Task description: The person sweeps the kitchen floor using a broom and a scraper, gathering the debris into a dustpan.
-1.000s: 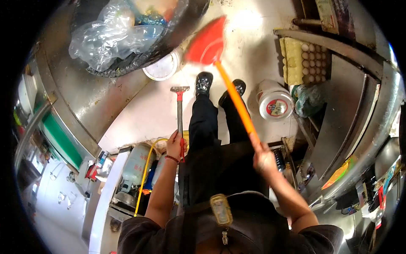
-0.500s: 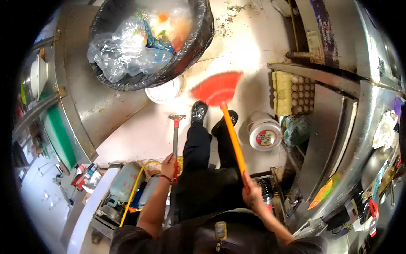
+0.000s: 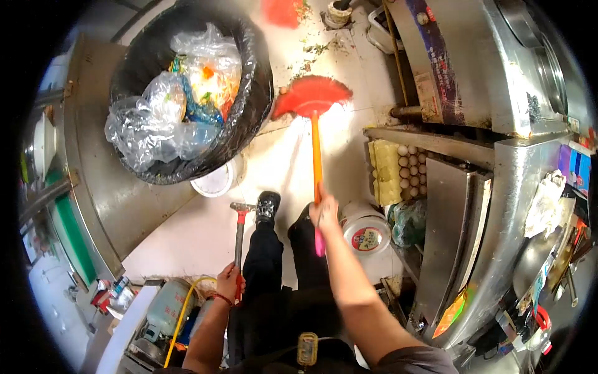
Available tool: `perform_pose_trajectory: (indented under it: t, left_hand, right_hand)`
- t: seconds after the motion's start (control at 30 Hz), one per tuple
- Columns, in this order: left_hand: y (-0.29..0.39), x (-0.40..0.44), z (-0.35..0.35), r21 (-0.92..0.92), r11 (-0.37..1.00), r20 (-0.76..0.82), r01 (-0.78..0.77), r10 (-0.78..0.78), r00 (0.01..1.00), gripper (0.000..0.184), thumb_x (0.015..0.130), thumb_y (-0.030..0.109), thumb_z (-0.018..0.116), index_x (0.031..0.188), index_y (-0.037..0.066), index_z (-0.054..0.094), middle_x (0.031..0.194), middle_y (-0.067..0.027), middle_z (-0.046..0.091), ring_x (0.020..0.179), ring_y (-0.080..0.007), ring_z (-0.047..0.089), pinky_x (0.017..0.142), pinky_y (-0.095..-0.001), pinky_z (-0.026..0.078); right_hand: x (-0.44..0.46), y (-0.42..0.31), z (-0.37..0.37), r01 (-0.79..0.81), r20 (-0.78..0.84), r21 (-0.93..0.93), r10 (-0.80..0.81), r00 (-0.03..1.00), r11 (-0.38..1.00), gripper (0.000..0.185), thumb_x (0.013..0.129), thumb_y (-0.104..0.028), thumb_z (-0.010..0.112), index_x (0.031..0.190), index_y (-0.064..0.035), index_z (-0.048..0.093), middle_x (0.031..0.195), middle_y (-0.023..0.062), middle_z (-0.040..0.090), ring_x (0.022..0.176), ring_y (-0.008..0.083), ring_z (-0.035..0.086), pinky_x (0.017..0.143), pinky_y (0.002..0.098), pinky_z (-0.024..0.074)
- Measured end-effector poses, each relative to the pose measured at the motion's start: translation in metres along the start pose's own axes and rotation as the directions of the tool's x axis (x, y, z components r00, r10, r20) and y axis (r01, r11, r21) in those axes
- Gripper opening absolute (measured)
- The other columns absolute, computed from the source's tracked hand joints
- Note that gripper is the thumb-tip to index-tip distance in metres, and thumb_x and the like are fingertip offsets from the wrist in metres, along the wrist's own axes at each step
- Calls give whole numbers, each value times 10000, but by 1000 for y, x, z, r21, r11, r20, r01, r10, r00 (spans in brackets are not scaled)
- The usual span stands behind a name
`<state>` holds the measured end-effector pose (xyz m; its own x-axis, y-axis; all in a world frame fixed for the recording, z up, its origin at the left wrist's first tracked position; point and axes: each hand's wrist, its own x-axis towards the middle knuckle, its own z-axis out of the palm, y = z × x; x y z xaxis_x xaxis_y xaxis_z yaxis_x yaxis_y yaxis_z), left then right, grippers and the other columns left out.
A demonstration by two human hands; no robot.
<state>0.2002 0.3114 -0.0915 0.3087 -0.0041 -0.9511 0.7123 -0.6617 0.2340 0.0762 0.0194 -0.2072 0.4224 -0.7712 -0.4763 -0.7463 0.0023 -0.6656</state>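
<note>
My right hand (image 3: 326, 215) is wrapped round the orange handle of a broom (image 3: 316, 146), near its pink end. The broom's red fan-shaped head rests on or just above the floor ahead of my feet, slightly blurred. In my left hand (image 3: 231, 283) is a long-handled scraper (image 3: 240, 243) with a grey shaft, red ends and a flat metal blade pointing forward. Scraps of green and brown debris (image 3: 321, 47) lie on the tiles beyond the broom head. A red object (image 3: 280, 11), cut off by the top edge, lies beside them.
A large bin with a black liner (image 3: 258, 93) stands ahead left, full of plastic bags and scraps. Behind it is a white bucket (image 3: 213, 181). To the right are a lidded tub (image 3: 367, 237), an egg tray (image 3: 386, 171) and steel counters (image 3: 464, 206). Gas cylinders (image 3: 168, 308) stand lower left.
My right arm has stretched forward, carrying the broom head farther out over the floor. The view has shifted forward and right, showing more debris and the red object. My left hand still grips the scraper.
</note>
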Motion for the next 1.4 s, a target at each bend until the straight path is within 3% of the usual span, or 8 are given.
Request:
perform_pose_trajectory:
  t: [0.47, 0.6, 0.63, 0.87, 1.13, 1.2, 1.27, 1.4]
  left_hand:
    - [66, -16, 69, -233, 972, 165, 22, 17, 986, 410, 908, 192, 463, 1291, 81, 366, 623, -68, 512, 449, -134, 462, 400, -263, 403]
    - [122, -21, 99, -255, 959, 420, 124, -6, 908, 331, 908, 181, 463, 1222, 100, 398, 651, -53, 513, 486, -117, 466, 423, -246, 382]
    - [130, -20, 108, -228, 963, 454, 141, -23, 891, 287, 908, 178, 464, 1178, 88, 424, 652, -51, 512, 488, -114, 467, 424, -243, 380]
    - [242, -17, 179, -380, 902, 705, 207, 137, 696, 192, 902, 202, 481, 992, 39, 525, 706, -43, 537, 546, -115, 508, 510, -232, 425]
    - [283, 50, 246, -206, 968, 742, 143, 59, 668, 237, 858, 241, 569, 965, 31, 594, 916, -24, 595, 831, -111, 545, 764, -268, 439]
    - [279, 57, 253, -84, 996, 702, 39, 32, 711, 270, 845, 252, 593, 986, 21, 600, 917, -26, 605, 818, -111, 552, 770, -251, 432]
    - [274, 61, 256, -59, 998, 671, 9, 33, 741, 313, 847, 267, 594, 1027, 11, 595, 944, -14, 599, 847, -97, 545, 785, -239, 420]
    - [287, 69, 239, 65, 983, 519, -173, 115, 847, 301, 818, 123, 610, 1116, 91, 586, 827, 31, 512, 693, -67, 494, 586, -206, 446]
  right_hand:
    - [-25, -31, -145, 49, 47, 88, -53, 997, 995, 548, 740, -5, 519, 1275, -5, 402, 1200, 189, 518, 1140, 246, 485, 931, 310, 388]
    - [-12, -13, -141, -414, 186, 18, 404, 896, 910, 516, 717, 0, 532, 1228, 8, 464, 958, 197, 620, 832, 198, 611, 729, 289, 473]
    - [13, 30, -118, -32, -29, -14, 32, 999, 999, 504, 707, 8, 519, 1210, 0, 490, 781, 165, 627, 624, 169, 591, 584, 291, 474]
    - [152, -97, -145, -333, 202, 466, 268, 942, 820, 554, 841, -39, 502, 1354, -94, 300, 604, 13, 488, 411, 97, 459, 373, 243, 387]
    - [40, -167, -113, -349, 103, 470, 342, 934, 811, 478, 833, -269, 568, 1204, 15, 470, 1203, 186, 479, 1165, 291, 408, 979, 374, 314]
    - [61, -168, -118, -520, 220, 357, 471, 854, 776, 394, 815, -194, 579, 1117, 44, 494, 1080, 192, 546, 1048, 271, 510, 897, 333, 388]
    - [64, -168, -113, -638, 396, 726, 600, 695, 259, 312, 829, -141, 550, 1069, 50, 495, 968, 160, 578, 907, 213, 576, 781, 286, 450]
    - [104, -151, -123, -571, -2, 404, 625, 781, 715, 130, 834, -116, 509, 869, 9, 514, 538, 38, 519, 432, 97, 472, 396, 251, 401]
